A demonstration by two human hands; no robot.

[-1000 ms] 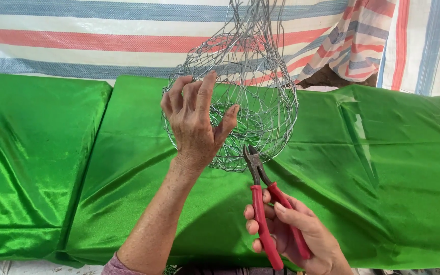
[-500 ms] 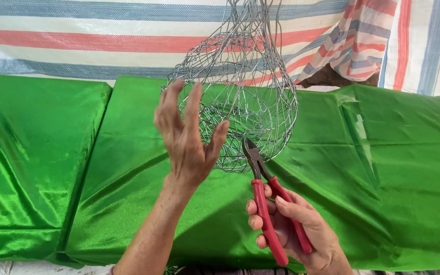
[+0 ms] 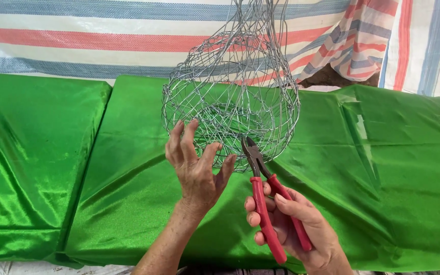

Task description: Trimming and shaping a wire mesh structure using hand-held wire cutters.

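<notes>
The left hand point(image 3: 197, 170) is raised with its fingers spread and slightly curled, the fingertips touching the lower left side of a rounded basket of woven silver wire mesh point(image 3: 230, 102); the hand cups the mesh from the near side and does not close around any strand. The wire basket hangs directly above and beyond this hand, its bulging body narrowing upward into a bundle of long wires that leaves the top of the view. Just to the right of the left hand, the right hand point(image 3: 294, 226) is wrapped around the two red handles of a pair of dark-headed metal cutting pliers point(image 3: 267, 196), fingers pressed over both handles. The pliers slant up and to the left from that fist, and their dark tips meet the bottom edge of the wire basket, close beside the left thumb; whether the tips bite a strand cannot be told. Beneath both hands lies shiny green satin cloth point(image 3: 77, 168) draped over a flat surface, and beyond the basket hangs a striped tarpaulin of red, blue and white point(image 3: 77, 35).
</notes>
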